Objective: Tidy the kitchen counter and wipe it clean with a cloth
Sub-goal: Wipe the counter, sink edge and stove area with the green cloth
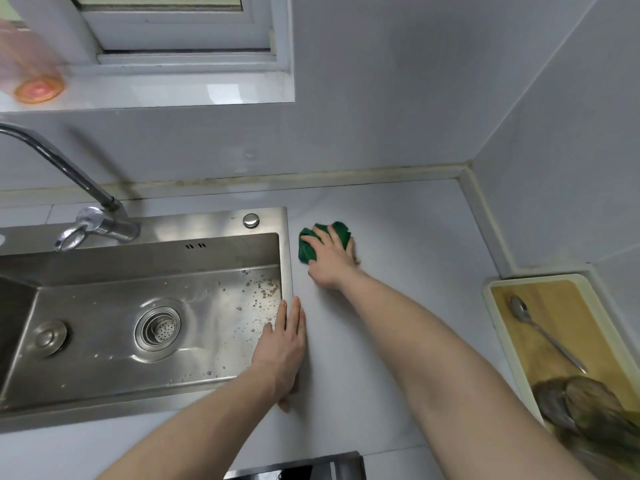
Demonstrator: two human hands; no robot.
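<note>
My right hand (330,261) presses the crumpled green cloth (323,242) under spread fingers (313,240) onto the pale grey counter (398,237) to wipe. My left hand (282,344) lies flat, fingers together, steadying me beside the shiny steel sink (145,271).

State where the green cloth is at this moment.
In the head view, the green cloth lies on the grey counter under the right hand, just right of the sink's back right corner.
</note>
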